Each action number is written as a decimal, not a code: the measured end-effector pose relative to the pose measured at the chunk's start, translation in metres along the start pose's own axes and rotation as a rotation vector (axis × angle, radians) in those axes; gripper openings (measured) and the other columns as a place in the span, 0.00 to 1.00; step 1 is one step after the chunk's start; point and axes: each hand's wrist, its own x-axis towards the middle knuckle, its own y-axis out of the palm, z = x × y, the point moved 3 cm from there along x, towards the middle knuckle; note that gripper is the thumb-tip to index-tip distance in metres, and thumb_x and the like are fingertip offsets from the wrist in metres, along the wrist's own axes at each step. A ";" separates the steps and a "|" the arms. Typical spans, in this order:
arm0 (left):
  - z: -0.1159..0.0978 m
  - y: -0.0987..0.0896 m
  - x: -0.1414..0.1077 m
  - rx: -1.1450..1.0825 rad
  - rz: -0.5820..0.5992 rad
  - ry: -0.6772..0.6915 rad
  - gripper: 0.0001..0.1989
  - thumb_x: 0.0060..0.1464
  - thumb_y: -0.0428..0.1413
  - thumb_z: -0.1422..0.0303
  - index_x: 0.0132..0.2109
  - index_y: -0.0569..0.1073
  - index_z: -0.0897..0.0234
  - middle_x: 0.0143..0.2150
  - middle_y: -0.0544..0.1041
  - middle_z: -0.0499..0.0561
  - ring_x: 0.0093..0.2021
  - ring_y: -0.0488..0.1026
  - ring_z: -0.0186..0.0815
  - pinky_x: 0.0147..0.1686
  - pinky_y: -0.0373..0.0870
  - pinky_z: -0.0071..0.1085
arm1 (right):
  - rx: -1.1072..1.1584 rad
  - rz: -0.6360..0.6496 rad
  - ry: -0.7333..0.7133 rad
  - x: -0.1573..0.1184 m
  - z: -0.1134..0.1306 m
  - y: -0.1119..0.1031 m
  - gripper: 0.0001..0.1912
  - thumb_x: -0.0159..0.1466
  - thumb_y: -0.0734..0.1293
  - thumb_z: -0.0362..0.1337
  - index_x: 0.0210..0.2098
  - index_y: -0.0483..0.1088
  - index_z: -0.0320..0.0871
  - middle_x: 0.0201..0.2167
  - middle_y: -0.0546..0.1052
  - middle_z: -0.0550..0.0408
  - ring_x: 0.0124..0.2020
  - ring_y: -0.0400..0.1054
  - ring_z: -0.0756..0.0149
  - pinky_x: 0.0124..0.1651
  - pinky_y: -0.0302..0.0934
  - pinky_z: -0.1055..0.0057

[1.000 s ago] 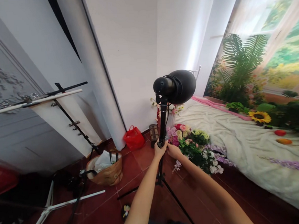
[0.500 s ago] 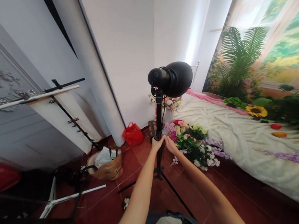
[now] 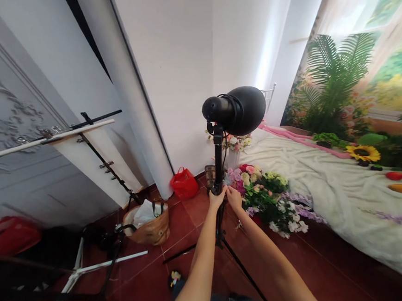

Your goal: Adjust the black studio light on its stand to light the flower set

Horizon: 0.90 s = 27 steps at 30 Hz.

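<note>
A black studio lamp (image 3: 248, 109) with a round reflector tops a black light stand (image 3: 218, 156) in front of me. My left hand (image 3: 217, 198) is closed around the stand's pole, just below a collar. Close against it on the right, my right hand (image 3: 234, 198) has its fingers curled in a pinch beside the pole. What lies between those fingertips is too small to make out, perhaps part of the stand. A thin cable hangs from the lamp along the pole. The stand's legs spread over the red tiles below my forearms.
Artificial flowers (image 3: 259, 187) lie right of the stand, beside a bed with a cream blanket (image 3: 292, 157). A red bag (image 3: 184, 184) and a woven basket (image 3: 151, 228) stand on the floor to the left. A white stand leg (image 3: 112, 262) and a backdrop crossbar (image 3: 81, 128) are further left.
The view has swung slightly left, so the scene sits further right. My right hand's fingers have curled in more beside the pole. The left hand stays on the stand.
</note>
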 end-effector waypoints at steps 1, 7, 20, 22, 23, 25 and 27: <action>0.000 0.000 0.001 0.012 0.002 0.008 0.17 0.40 0.62 0.57 0.32 0.75 0.67 0.30 0.78 0.56 0.35 0.76 0.38 0.38 0.73 0.33 | -0.028 0.010 0.025 0.003 0.000 0.000 0.26 0.65 0.49 0.52 0.35 0.72 0.45 0.31 0.76 0.52 0.33 0.69 0.65 0.33 0.55 0.76; 0.003 0.000 0.003 0.059 -0.007 0.021 0.16 0.41 0.61 0.58 0.32 0.75 0.67 0.33 0.78 0.57 0.34 0.76 0.38 0.37 0.73 0.33 | -0.109 0.273 0.188 0.023 0.004 0.000 0.23 0.64 0.53 0.48 0.34 0.74 0.42 0.27 0.77 0.48 0.32 0.72 0.63 0.33 0.58 0.74; 0.012 0.000 0.006 0.025 -0.047 0.008 0.15 0.39 0.62 0.60 0.33 0.75 0.67 0.36 0.78 0.57 0.38 0.76 0.39 0.42 0.72 0.35 | -0.231 0.095 -0.445 -0.013 0.008 -0.005 0.18 0.66 0.50 0.36 0.48 0.65 0.42 0.46 0.72 0.47 0.50 0.63 0.64 0.49 0.58 0.70; 0.014 0.000 0.007 0.021 -0.052 0.002 0.15 0.39 0.62 0.59 0.32 0.74 0.66 0.35 0.78 0.56 0.38 0.75 0.39 0.42 0.72 0.35 | -0.220 0.070 -0.559 -0.022 0.002 -0.010 0.20 0.65 0.51 0.34 0.55 0.60 0.42 0.53 0.67 0.48 0.54 0.59 0.64 0.53 0.55 0.68; 0.015 0.000 0.007 0.019 -0.055 -0.002 0.15 0.39 0.62 0.59 0.32 0.74 0.66 0.35 0.78 0.56 0.38 0.75 0.39 0.42 0.72 0.35 | -0.220 0.065 -0.607 -0.025 0.000 -0.013 0.22 0.64 0.53 0.34 0.57 0.57 0.41 0.56 0.65 0.48 0.55 0.58 0.64 0.55 0.54 0.67; 0.015 0.000 0.008 0.015 -0.067 -0.005 0.15 0.39 0.62 0.59 0.32 0.74 0.66 0.34 0.78 0.56 0.39 0.75 0.39 0.42 0.72 0.35 | -0.239 0.068 -0.662 -0.028 -0.003 -0.017 0.27 0.60 0.55 0.31 0.59 0.54 0.40 0.58 0.62 0.48 0.55 0.57 0.62 0.56 0.53 0.65; 0.015 0.000 0.008 0.010 -0.078 0.003 0.15 0.39 0.62 0.60 0.33 0.74 0.66 0.35 0.78 0.56 0.39 0.75 0.39 0.42 0.72 0.36 | -0.272 0.068 -0.660 -0.028 -0.004 -0.022 0.28 0.57 0.56 0.28 0.58 0.56 0.38 0.54 0.66 0.47 0.53 0.59 0.61 0.54 0.53 0.64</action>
